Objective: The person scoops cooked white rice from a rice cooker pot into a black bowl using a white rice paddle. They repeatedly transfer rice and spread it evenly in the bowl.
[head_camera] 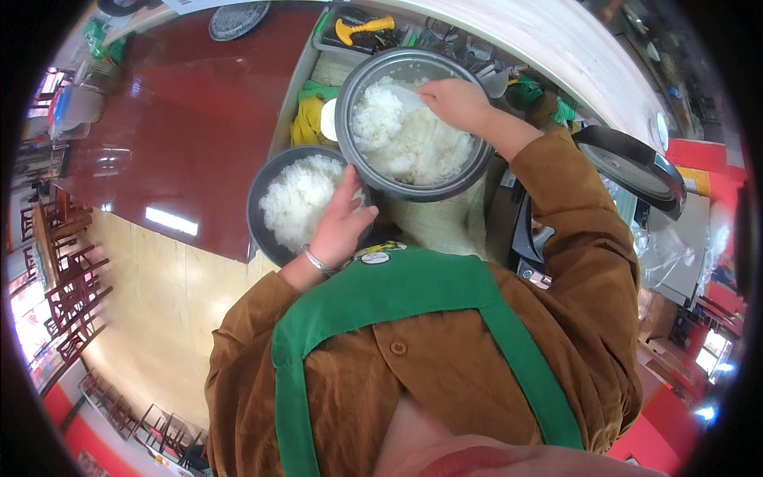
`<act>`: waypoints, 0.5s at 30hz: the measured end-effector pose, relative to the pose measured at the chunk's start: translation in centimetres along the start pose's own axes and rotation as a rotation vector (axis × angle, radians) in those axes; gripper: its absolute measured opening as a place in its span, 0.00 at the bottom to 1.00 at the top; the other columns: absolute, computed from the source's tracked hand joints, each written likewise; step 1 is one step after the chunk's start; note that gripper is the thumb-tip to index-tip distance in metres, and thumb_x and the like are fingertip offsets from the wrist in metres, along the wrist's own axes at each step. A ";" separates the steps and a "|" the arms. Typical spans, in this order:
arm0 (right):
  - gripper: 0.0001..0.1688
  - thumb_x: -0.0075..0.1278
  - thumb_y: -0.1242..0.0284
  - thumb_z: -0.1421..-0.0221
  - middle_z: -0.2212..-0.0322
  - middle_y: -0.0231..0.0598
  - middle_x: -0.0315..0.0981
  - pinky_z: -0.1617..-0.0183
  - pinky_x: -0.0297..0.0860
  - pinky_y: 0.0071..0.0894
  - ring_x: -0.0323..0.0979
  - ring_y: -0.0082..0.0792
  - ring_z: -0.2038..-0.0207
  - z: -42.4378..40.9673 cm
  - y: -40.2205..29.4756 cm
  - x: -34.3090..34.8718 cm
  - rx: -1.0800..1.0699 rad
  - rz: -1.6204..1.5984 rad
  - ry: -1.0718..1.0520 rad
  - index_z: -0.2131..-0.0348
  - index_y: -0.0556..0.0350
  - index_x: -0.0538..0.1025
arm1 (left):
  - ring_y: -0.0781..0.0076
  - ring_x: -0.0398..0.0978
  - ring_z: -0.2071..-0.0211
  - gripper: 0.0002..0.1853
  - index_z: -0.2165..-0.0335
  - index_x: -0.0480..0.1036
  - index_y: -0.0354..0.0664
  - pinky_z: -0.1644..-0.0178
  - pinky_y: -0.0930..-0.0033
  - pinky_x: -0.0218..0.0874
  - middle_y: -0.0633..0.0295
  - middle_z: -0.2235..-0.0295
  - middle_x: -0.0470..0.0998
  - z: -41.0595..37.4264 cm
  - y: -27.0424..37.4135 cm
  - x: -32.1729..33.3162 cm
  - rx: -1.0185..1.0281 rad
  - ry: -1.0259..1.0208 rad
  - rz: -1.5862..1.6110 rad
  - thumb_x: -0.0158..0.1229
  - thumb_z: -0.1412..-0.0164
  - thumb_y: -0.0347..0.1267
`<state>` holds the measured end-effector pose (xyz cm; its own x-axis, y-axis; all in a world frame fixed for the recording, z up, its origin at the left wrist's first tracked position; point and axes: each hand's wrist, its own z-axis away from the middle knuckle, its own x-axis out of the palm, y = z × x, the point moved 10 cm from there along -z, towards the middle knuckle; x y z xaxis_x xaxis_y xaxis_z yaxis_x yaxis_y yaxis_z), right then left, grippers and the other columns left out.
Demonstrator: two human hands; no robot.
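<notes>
My right hand (456,104) grips a pale, translucent rice paddle (405,96) inside a large grey inner pot (347,152). White cooked rice (378,116) is heaped on the left of this pot, with a flatter layer (441,149) lower down. A smaller dark pot (257,208), also full of cooked rice (292,200), sits to the lower left, close against the large one. Over its right side reaches my left hand (343,223), thumb and fingers apart, fingertips near the large pot's rim. Whether it grips a rim is hidden.
A glossy red-brown tabletop (202,119) extends left, with a round grey lid (238,21) at its far edge. A yellow cloth (310,122) lies beside the pots. Behind is a bin with a yellow-handled tool (363,28). A raised black cooker lid (632,167) stands right.
</notes>
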<state>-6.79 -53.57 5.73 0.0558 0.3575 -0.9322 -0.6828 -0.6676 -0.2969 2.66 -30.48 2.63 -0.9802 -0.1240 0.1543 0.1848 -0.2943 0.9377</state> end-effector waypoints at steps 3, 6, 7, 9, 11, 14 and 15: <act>0.16 0.42 0.64 0.45 0.64 0.41 0.74 0.58 0.67 0.39 0.71 0.45 0.60 0.8 -0.6 2.0 -0.003 -0.139 -0.049 0.60 0.47 0.76 | 0.58 0.46 0.38 0.43 0.40 0.36 0.32 0.39 0.61 0.43 0.46 0.40 0.49 0.5 -0.2 0.8 -0.038 -0.042 0.047 0.51 0.47 0.26; 0.17 0.42 0.63 0.45 0.63 0.41 0.74 0.56 0.66 0.38 0.70 0.44 0.59 2.1 -1.3 3.2 0.010 -0.209 -0.107 0.59 0.48 0.75 | 0.59 0.46 0.38 0.43 0.39 0.35 0.33 0.38 0.61 0.41 0.46 0.40 0.47 1.0 -0.2 1.6 -0.047 -0.111 0.070 0.50 0.46 0.26; 0.17 0.42 0.63 0.45 0.62 0.42 0.74 0.55 0.66 0.38 0.70 0.44 0.59 2.6 -1.6 3.6 0.007 -0.224 -0.142 0.59 0.49 0.75 | 0.59 0.46 0.38 0.42 0.39 0.35 0.34 0.38 0.61 0.40 0.47 0.39 0.47 1.2 -0.4 1.7 -0.066 -0.120 0.090 0.50 0.46 0.26; 0.18 0.43 0.64 0.45 0.62 0.42 0.74 0.54 0.65 0.37 0.70 0.43 0.58 3.3 -1.8 4.2 0.010 -0.265 -0.200 0.59 0.51 0.75 | 0.60 0.45 0.38 0.41 0.39 0.36 0.34 0.37 0.62 0.40 0.49 0.39 0.46 1.5 -0.7 1.5 -0.103 -0.137 0.126 0.50 0.46 0.26; 0.18 0.43 0.64 0.45 0.62 0.43 0.74 0.54 0.65 0.36 0.71 0.42 0.58 4.1 -1.4 4.8 0.021 -0.318 -0.246 0.59 0.53 0.75 | 0.61 0.47 0.38 0.39 0.39 0.39 0.34 0.38 0.62 0.41 0.50 0.39 0.48 2.5 -0.2 1.5 -0.114 -0.162 0.074 0.49 0.45 0.26; 0.18 0.44 0.64 0.45 0.63 0.42 0.75 0.55 0.65 0.35 0.71 0.40 0.59 4.6 -1.6 4.9 -0.006 -0.342 -0.301 0.59 0.54 0.75 | 0.62 0.51 0.40 0.35 0.40 0.46 0.36 0.39 0.63 0.44 0.53 0.41 0.54 3.6 -0.2 0.3 -0.146 -0.107 0.103 0.49 0.44 0.26; 0.18 0.44 0.64 0.45 0.63 0.42 0.75 0.55 0.65 0.35 0.71 0.40 0.59 4.8 -1.7 4.9 0.007 -0.365 -0.328 0.59 0.54 0.75 | 0.62 0.53 0.41 0.33 0.41 0.49 0.37 0.39 0.64 0.44 0.54 0.42 0.56 4.1 -0.4 -0.4 -0.160 -0.074 0.131 0.49 0.44 0.26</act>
<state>-8.89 -47.54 2.63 0.0605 0.7550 -0.6529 -0.6667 -0.4562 -0.5894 2.68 -26.42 3.44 -0.9487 -0.1031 0.2991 0.3137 -0.4273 0.8479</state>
